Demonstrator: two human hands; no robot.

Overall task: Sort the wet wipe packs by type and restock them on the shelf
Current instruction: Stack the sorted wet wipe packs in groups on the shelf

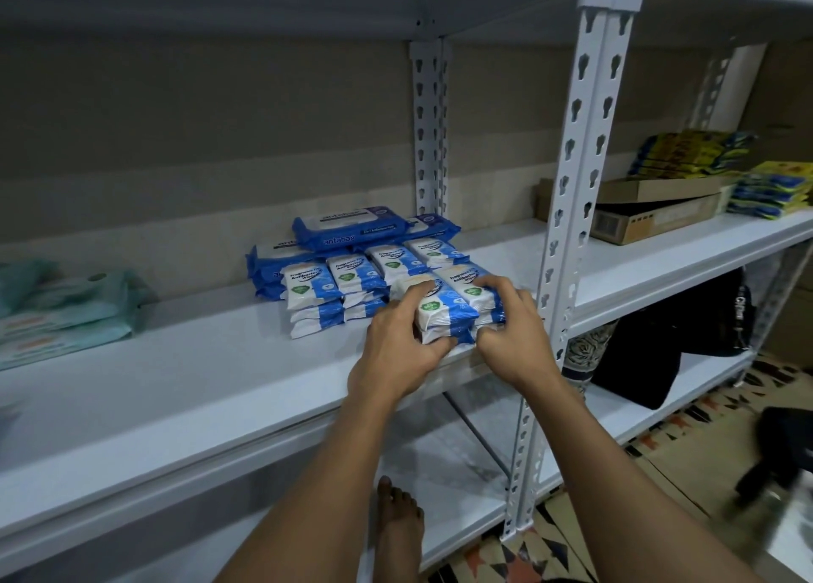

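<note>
Now we are at the placing step: the small stack (448, 314) of white-and-blue antibacterial wipe packs sits on the shelf (198, 375) near its front edge, just beside the upright post (567, 212), and we have both hands on it. Our left hand (402, 340) grips the stack's left side, fingers curled over the top pack and thumb under the front edge; our right hand (512, 325) grips the right side the same way, fingers spread across the top. We judge that the next move calls for squaring the stack and sliding it back until it lines up with the row (352, 283) of matching small packs just behind and to the left, then letting go without tipping the top pack. The packs look soft and glossy, two or so deep, with green badges on white faces and blue bands; they should slip easily on each other. Behind the row lie larger blue packs (352, 228) stacked flat, a different type kept together. Far left on the same shelf rests a pile of pale green packs (66, 305), well apart. Beyond the post, the next bay holds cardboard boxes (651, 208) and yellow-and-blue packets (695, 151).
</note>
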